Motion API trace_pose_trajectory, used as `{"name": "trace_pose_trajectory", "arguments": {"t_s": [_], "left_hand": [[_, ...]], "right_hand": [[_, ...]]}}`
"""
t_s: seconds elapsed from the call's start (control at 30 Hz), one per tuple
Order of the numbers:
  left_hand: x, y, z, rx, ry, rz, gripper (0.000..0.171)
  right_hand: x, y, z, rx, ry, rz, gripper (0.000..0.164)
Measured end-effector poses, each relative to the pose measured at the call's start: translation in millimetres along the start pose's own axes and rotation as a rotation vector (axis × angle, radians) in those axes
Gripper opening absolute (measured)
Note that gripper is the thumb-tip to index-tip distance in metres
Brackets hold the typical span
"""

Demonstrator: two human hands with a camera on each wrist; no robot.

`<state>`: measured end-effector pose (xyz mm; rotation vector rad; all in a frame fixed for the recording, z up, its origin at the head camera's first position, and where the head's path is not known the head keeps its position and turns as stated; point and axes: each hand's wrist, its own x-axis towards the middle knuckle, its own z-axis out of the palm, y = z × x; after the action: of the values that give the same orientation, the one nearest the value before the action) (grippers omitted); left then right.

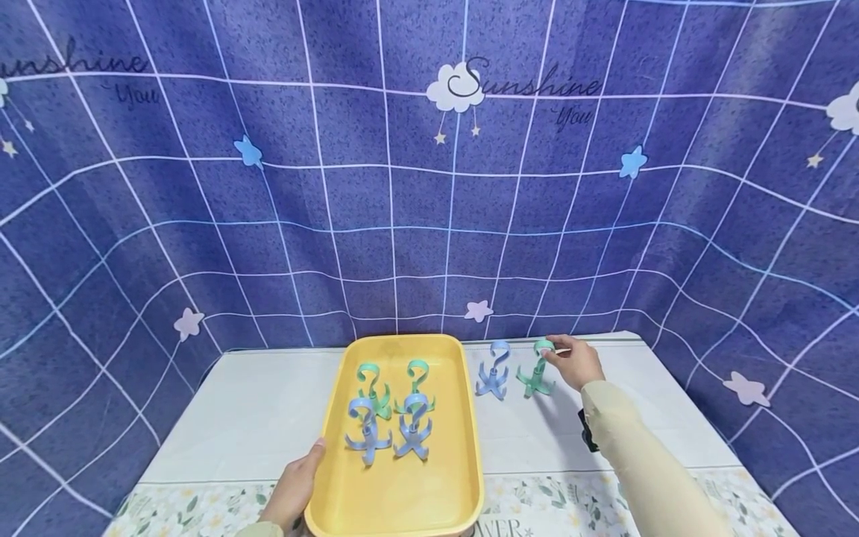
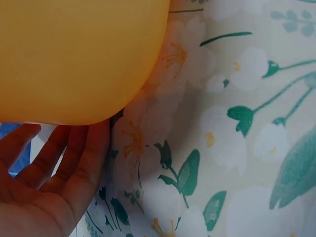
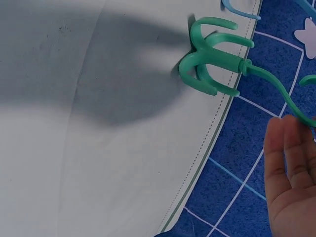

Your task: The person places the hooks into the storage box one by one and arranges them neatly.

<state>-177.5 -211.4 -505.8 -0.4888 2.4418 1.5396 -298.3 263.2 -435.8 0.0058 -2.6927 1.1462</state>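
Observation:
My right hand (image 1: 579, 363) pinches the curled top of a green multi-prong hanging hook (image 1: 537, 379) at the right of the table. In the right wrist view the green hook's prongs (image 3: 210, 57) sit over the white surface, with my fingers at its curved end. A blue hanging hook (image 1: 493, 379) stands just left of it. My left hand (image 1: 295, 481) rests against the left side of a yellow tray (image 1: 396, 496); in the left wrist view its fingers (image 2: 74, 163) extend to the tray's edge. Inside stand two green hooks (image 1: 373, 399) behind two blue hooks (image 1: 413, 436).
A white table (image 1: 221, 418) carries the tray, with a floral-printed strip (image 1: 201, 503) along its front. Blue grid-patterned curtain (image 1: 416, 224) hangs behind and at both sides.

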Motion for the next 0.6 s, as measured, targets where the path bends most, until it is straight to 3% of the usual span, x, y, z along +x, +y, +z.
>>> {"name": "trace_pose_trajectory", "arguments": {"t_s": [0.37,0.6], "left_hand": [[-0.7,0.1,-1.2,0.055,0.009,0.022,0.094],[-2.8,1.5,-0.5,0.054,0.022,0.040,0.089]], "right_hand": [[-7.8,8.4,-4.7,-0.027,0.045,-0.004,0.035],[-12.8,10.9,-10.2,-0.082,0.065,-0.006,0.035]]}}
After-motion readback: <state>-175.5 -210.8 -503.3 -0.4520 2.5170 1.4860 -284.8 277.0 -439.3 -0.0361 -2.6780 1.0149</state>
